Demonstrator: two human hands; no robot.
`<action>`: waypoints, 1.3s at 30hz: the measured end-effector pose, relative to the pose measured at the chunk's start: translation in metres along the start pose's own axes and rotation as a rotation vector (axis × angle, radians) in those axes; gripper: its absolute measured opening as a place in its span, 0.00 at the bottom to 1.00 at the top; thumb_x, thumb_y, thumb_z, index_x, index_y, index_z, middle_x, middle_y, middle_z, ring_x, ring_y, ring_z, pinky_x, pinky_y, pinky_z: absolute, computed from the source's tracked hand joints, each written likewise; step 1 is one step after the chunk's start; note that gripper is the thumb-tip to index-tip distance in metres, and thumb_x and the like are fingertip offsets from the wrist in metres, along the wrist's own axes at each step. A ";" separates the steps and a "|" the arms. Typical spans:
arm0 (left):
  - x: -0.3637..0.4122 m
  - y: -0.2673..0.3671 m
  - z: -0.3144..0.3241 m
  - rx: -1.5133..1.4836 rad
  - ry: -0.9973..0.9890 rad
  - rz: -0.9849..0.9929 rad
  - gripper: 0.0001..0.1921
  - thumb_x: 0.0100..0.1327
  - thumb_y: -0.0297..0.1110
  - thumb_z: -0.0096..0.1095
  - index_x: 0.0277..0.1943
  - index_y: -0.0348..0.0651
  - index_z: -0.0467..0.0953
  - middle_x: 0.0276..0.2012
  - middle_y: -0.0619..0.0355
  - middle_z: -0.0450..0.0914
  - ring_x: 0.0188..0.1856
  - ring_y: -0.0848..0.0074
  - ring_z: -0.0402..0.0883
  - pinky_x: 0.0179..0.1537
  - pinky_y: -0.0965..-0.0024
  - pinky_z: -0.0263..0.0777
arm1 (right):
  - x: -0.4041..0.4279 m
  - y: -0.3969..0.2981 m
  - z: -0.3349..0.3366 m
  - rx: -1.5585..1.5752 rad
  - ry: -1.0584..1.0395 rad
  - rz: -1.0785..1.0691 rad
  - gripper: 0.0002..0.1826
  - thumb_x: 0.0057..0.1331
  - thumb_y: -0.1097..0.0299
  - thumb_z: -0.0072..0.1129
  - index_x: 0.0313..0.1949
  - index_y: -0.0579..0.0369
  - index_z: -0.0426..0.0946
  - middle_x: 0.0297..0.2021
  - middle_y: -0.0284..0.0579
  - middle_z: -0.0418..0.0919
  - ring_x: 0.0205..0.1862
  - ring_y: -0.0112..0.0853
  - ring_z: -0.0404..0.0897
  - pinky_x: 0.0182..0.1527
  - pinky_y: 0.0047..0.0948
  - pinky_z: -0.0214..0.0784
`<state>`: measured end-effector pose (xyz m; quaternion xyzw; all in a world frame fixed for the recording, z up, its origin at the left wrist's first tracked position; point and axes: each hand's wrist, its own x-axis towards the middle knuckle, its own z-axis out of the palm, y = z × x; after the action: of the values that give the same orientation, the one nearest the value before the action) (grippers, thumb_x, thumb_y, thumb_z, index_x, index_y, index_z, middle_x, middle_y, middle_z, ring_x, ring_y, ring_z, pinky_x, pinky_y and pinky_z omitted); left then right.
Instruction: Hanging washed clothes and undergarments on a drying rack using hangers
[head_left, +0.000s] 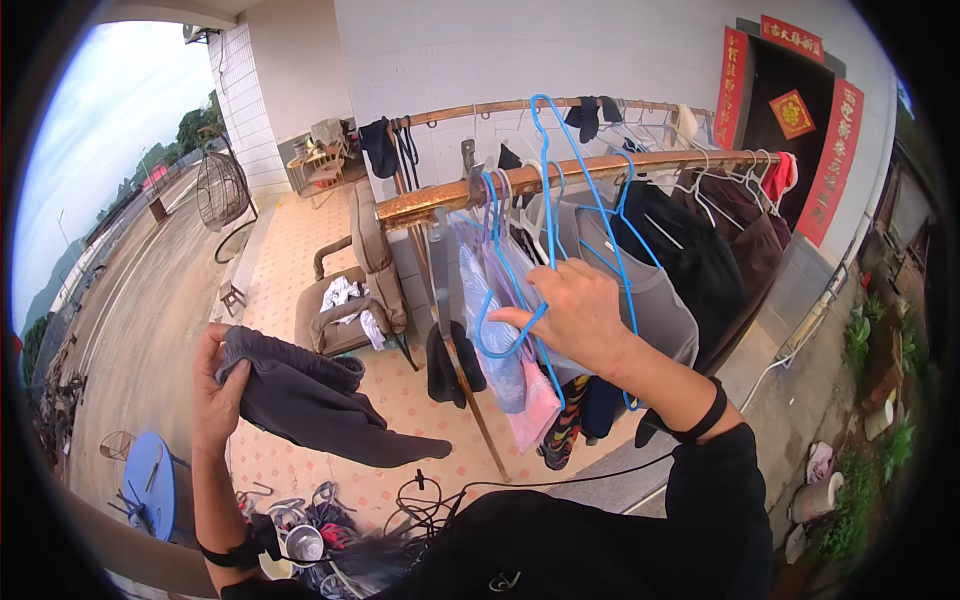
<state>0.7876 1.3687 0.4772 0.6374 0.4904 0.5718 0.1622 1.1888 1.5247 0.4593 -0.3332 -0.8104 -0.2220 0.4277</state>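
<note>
My left hand (219, 382) pinches the waistband of dark grey trousers (315, 409), which hang away to the right over the tiled floor. In front of the rusty clothes rail (570, 171), my right hand (577, 315) grips blue plastic hangers (551, 225); one hanger's hook points down beside my thumb. Behind that hand a grey top (660, 307) hangs from the rail. Light blue and pink garments (536, 405) hang just left of it, and black and brown clothes (739, 255) hang farther right.
A brown cushioned armchair (307, 315) holding white cloth stands beyond the rail's near end. A second rail (442, 114) runs along the wall. Black cable (420, 502) lies coiled on the floor near a metal cup (304, 544) and tangled straps. A round blue table (150, 487) stands at lower left.
</note>
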 end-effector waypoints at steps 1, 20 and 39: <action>0.008 -0.005 -0.004 -0.054 -0.040 -0.019 0.12 0.65 0.19 0.52 0.50 0.39 0.68 0.43 0.62 0.77 0.46 0.82 0.77 0.51 0.77 0.68 | 0.004 -0.005 0.006 -0.051 -0.023 -0.016 0.28 0.49 0.40 0.72 0.23 0.54 0.74 0.17 0.42 0.74 0.23 0.38 0.77 0.27 0.34 0.69; 0.167 -0.043 -0.012 -0.267 -0.574 0.173 0.14 0.61 0.24 0.65 0.48 0.38 0.71 0.38 0.61 0.80 0.43 0.84 0.78 0.48 0.78 0.70 | 0.013 -0.012 -0.014 -0.341 0.111 0.442 0.25 0.55 0.47 0.70 0.39 0.57 0.83 0.20 0.51 0.79 0.24 0.47 0.80 0.29 0.43 0.71; 0.184 0.010 0.030 -0.174 -1.249 0.054 0.18 0.58 0.32 0.75 0.46 0.33 0.76 0.35 0.66 0.81 0.37 0.89 0.74 0.39 0.81 0.70 | 0.079 -0.149 -0.017 0.303 0.204 0.177 0.13 0.59 0.82 0.58 0.45 0.61 0.79 0.22 0.43 0.71 0.23 0.33 0.69 0.27 0.29 0.61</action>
<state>0.7940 1.5236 0.5811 0.8476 0.2387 0.1335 0.4546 1.0565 1.4397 0.5235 -0.3106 -0.7546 -0.0916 0.5706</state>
